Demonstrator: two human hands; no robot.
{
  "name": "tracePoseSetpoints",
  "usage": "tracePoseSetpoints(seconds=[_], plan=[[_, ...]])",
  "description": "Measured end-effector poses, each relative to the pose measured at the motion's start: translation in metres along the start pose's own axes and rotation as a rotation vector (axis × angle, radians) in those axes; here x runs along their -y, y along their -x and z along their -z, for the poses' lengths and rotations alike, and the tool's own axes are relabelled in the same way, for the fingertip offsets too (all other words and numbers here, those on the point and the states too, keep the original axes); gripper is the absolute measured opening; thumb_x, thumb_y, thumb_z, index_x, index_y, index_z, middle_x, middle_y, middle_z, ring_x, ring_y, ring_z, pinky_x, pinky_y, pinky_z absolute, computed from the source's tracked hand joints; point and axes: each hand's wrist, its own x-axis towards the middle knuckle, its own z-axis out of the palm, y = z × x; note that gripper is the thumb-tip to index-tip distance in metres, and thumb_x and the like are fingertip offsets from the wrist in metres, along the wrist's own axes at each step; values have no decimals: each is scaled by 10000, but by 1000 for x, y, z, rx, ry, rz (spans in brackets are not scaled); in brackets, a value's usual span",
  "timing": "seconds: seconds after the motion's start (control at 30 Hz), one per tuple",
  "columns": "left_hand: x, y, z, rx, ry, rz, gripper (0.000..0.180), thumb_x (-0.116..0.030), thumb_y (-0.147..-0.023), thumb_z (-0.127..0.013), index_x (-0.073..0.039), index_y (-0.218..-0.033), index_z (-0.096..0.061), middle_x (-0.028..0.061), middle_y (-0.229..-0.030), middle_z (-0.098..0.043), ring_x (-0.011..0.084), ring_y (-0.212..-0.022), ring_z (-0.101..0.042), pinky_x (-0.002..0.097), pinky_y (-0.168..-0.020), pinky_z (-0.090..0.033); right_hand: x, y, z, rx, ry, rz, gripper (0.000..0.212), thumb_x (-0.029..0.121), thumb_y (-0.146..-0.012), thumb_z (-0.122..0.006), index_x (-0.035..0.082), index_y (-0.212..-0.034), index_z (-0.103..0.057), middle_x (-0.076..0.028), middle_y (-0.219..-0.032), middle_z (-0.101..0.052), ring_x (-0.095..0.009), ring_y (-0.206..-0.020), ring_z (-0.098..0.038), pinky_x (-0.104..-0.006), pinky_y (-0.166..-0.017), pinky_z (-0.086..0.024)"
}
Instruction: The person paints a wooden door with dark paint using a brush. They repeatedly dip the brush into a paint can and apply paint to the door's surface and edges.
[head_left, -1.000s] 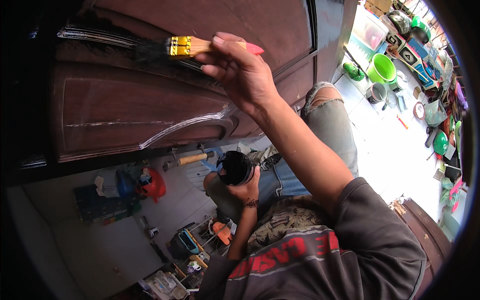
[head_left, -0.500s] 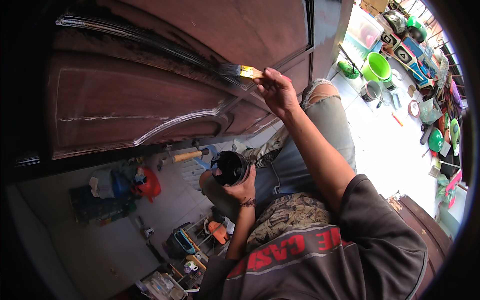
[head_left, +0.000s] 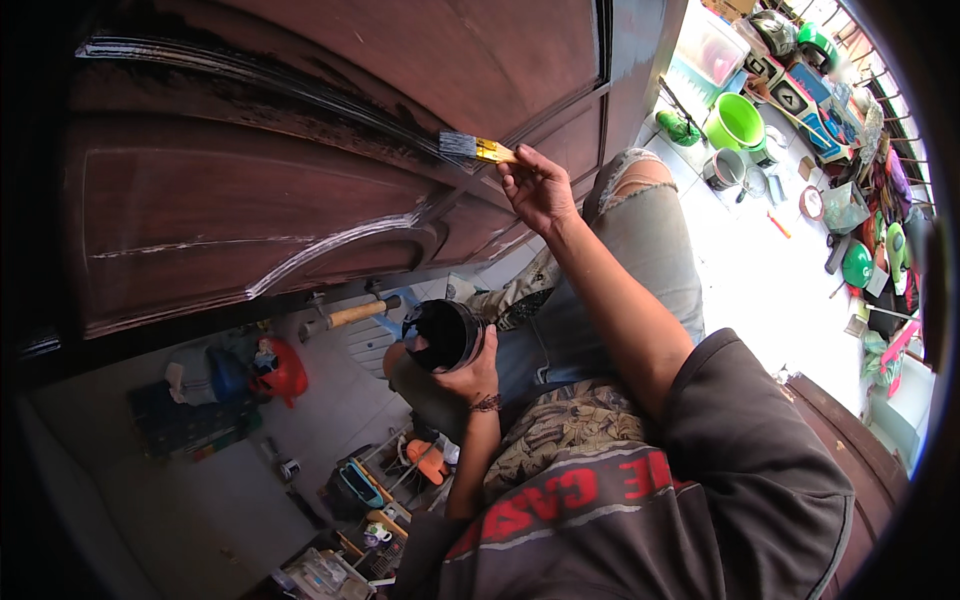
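My right hand (head_left: 541, 190) is closed round the handle of a paintbrush (head_left: 480, 147), which has a yellow ferrule and dark-smeared bristles. The bristles are at a brown panelled wooden door (head_left: 250, 190), by the lower end of a dark, wet-looking moulding; whether they touch it I cannot tell. Wrapped about a dark tub of black paint (head_left: 445, 335) are the fingers of my left hand (head_left: 478, 372), which holds it above my lap with its open top up. Pale, bare-looking strips remain along the arched moulding of the door's lower panel.
A door handle (head_left: 350, 315) juts from the door edge near the tub. On the tiled floor at right stand a green bucket (head_left: 735, 122) and a grey paint can (head_left: 723, 170), beside piled household items. A red bag (head_left: 283, 372) and tool clutter lie at lower left.
The brush has come slightly away from the moulding, showing more of its bristles. My left hand still holds the tub. The whole view has shifted a little.
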Motion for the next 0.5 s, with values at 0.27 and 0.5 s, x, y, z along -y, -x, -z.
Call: tracePoseSetpoints(seconds=[0.27,0.5], plan=[[3,-1,3,3,50,43,990,-92,-628,-928,43,-1428,-360,177,-1371,-493,271,-1245,-527,410,-1091,-430,-19,-7,52,-506,182,166,212,118,-843,-668,3,-1013,-611,-160,-971,-673,-293,-870,-684,-408,-784,-596],[3,-2,-3,22,180,78,990,-95,-640,-927,41,-1431,-349,173,-1386,-473,269,-1262,-511,409,-1078,-455,-2,5,-33,-590,1244,517,209,198,-797,-665,3,-874,-669,-197,-760,-691,-301,-754,-716,-415,-728,-565]])
